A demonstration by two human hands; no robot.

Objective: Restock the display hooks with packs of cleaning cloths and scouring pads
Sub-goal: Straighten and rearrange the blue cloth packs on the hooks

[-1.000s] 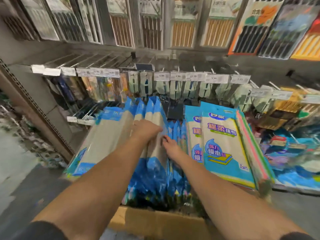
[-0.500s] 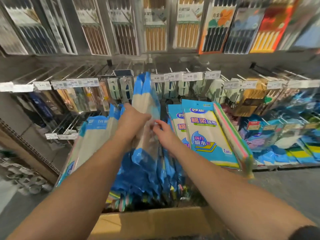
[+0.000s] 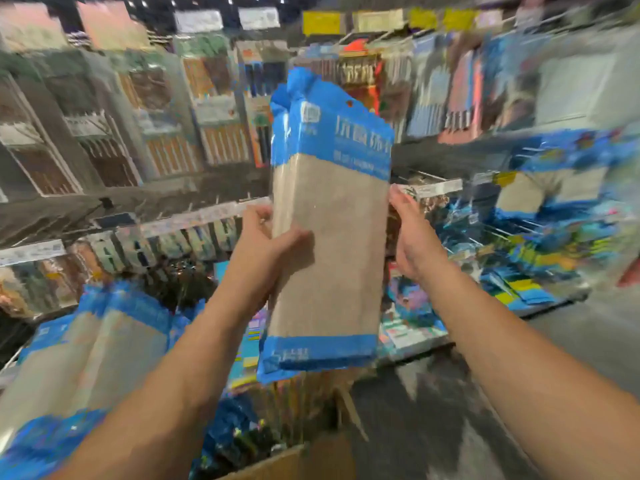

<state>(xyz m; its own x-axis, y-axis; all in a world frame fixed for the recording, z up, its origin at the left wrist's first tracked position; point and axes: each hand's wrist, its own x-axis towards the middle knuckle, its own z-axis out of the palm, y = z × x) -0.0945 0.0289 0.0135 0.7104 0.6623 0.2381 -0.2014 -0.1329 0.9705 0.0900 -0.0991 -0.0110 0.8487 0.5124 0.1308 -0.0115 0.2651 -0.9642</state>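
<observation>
At the far left, more of the grey-and-blue packs lean in the cardboard box below me, where a second ago both my hands were buried among them. Now a small bunch of packs of cleaning cloths is out of the box and lifted upright in front of the shelves, blue header on top with its hang hole showing. My left hand has its grip closed round the bunch's left edge, thumb across the grey front. My right hand lies against the right edge with the fingers fairly straight, steadying rather than clamping; I cannot tell how firmly it presses.

The view has swung up and right, and everything behind is smeared. To the right, similar blue packs hang on display hooks. I judge picking is done and hanging comes next: line the hole up with a free hook there.
</observation>
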